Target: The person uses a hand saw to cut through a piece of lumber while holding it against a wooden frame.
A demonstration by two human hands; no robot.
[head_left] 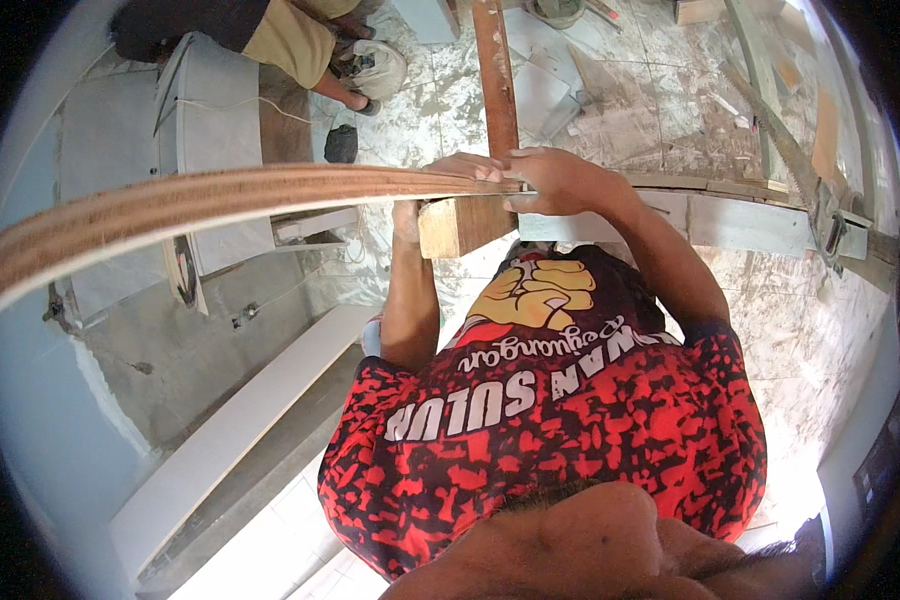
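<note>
Toward 6 o'clock, the person's red-and-black shirt [560,420] takes up the most room. From 9 o'clock to the centre runs a long brown wooden strip [250,187] with a pale edge; a reddish-brown beam [494,80] reaches toward 12 o'clock. Near the centre, the right hand [568,182] closes thumb and fingers about the strip's end. The left hand [462,168] lays its fingers along the strip's 12 o'clock side; their grip cannot be told. On its 6 o'clock side sits a squared wooden block [457,230].

A long strip [220,190] reaches left from the fingers [478,167], crossing a block [460,230] just on their body side. Ahead of the fingers extends a beam [495,80]; right of them lies a saw [792,160]
</note>
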